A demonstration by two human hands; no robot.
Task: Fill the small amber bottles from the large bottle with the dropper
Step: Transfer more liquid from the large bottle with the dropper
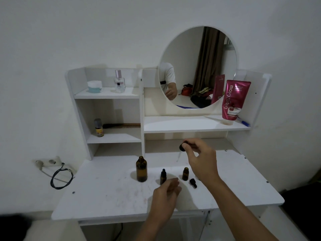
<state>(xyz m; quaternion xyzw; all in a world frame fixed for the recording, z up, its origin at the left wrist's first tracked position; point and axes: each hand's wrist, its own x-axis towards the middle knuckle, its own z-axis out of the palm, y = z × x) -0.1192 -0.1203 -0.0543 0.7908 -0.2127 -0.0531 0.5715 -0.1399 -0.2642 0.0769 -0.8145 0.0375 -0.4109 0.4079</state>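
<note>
Two bare forearms reach forward from the bottom edge. The right hand (199, 159) is raised and farther forward, wrist bent, back of the hand facing up. Its thumb and fingertips pinch a dropper (182, 147) by its dark top, with the other fingers curled loosely beneath. The left hand (166, 193) sits lower and nearer, palm turned inward, fingers relaxed and slightly curled, holding nothing.

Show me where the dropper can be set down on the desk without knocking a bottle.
Bare desktop lies left of the large bottle, and more right of the right hand, toward the desk's right edge. It is crowded in the middle: two small bottles and a loose cap stand close by the left hand.
</note>
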